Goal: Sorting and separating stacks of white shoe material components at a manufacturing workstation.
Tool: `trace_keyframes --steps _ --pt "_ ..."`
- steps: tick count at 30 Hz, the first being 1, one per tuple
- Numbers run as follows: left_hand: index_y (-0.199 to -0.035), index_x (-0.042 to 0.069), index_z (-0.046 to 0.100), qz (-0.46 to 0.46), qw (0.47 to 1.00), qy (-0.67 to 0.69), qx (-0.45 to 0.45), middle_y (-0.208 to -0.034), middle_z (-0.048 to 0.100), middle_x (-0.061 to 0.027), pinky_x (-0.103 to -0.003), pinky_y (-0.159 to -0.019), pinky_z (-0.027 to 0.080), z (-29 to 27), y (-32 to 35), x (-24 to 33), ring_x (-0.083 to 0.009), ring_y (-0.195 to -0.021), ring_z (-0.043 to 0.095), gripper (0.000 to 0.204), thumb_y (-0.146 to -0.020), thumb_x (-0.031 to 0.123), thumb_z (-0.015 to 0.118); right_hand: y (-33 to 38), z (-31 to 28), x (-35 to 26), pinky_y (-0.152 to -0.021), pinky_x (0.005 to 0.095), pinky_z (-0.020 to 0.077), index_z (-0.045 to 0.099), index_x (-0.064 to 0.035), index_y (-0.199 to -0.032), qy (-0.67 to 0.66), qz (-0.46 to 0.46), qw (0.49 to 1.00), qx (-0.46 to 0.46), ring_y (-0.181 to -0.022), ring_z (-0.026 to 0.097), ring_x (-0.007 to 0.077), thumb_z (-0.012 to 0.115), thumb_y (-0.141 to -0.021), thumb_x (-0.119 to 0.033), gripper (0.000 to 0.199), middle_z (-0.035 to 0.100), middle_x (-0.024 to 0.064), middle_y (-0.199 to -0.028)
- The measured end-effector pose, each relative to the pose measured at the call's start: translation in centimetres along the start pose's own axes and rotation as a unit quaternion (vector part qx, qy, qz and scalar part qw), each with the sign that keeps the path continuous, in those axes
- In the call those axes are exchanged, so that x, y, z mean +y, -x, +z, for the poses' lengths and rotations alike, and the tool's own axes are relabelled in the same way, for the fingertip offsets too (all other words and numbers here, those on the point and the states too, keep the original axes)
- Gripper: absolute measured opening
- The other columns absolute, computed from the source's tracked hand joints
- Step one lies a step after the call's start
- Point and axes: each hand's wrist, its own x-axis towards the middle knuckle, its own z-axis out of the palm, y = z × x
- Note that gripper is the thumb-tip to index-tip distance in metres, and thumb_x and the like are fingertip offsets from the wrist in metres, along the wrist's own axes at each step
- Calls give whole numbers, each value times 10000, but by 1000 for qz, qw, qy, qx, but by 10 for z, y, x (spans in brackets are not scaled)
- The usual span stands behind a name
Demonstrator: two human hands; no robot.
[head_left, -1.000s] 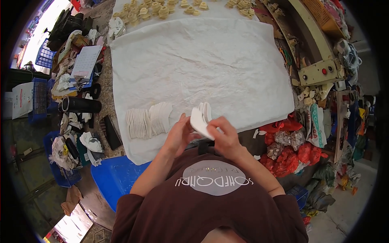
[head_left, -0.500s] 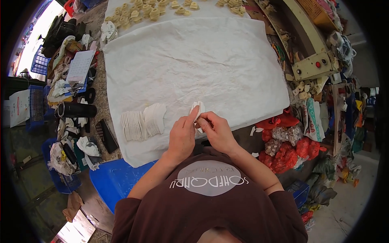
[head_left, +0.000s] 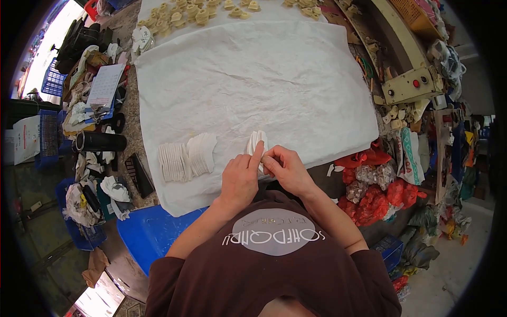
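Close to my body, at the front edge of a white cloth [head_left: 253, 79], both hands meet around a small stack of thin white pieces [head_left: 256, 138]. My left hand [head_left: 240, 177] closes on the stack from the left, its index finger laid along the top. From the right, my right hand [head_left: 287, 168] pinches the stack's near edge with thumb and index finger. What the pieces are made of I cannot make out. To the left, two rows of similar thin white pieces [head_left: 182, 158] lie fanned side by side on the cloth.
Many small yellowish moulded pieces [head_left: 200, 16] lie along the far edge. A clipboard [head_left: 105, 87] and a black tumbler [head_left: 100, 141] stand at the left. At the right are a control box with buttons [head_left: 409, 85] and red plastic bags [head_left: 372, 203]. A blue stool [head_left: 145, 235] sits lower left.
The stack between my hands shows a little more of its top. My left index finger has shifted slightly along it, and my right hand has moved slightly. The fanned rows stay put.
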Motion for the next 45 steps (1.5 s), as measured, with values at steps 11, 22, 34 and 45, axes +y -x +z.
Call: trace_keyframes --steps 11,22,34,45 --pt "-1239 32 489 -61 930 354 -77 -875 527 -121 -273 -668 436 -7 -5 -11 -202 -721 531 378 -866 66 435 1 -1 12 -546 195 345 521 -35 -812 -110 -18 994 -16 -607 426 43 527 -877 -121 108 494 -24 -689" --pt "-918 -33 594 -332 748 570 -71 -802 571 -18 -229 -655 413 18 8 -16 -84 -722 497 272 -931 181 427 4 13 28 -601 244 440 527 11 -854 39 -86 995 28 -669 529 96 520 -858 -88 100 552 43 -736" --pt "-926 -32 599 -343 751 560 -71 -799 581 -27 -228 -666 423 19 9 -21 -82 -728 513 279 -929 186 426 0 18 39 -659 265 435 499 6 -830 56 -151 986 44 -742 505 143 514 -820 -24 35 506 81 -919" --pt "-849 0 596 -429 697 575 15 -769 579 -38 -248 -627 452 33 7 -45 -105 -677 538 263 -913 196 433 5 14 23 -719 344 295 478 -84 -790 313 -310 898 16 -741 503 209 555 -695 -12 142 505 45 -777"
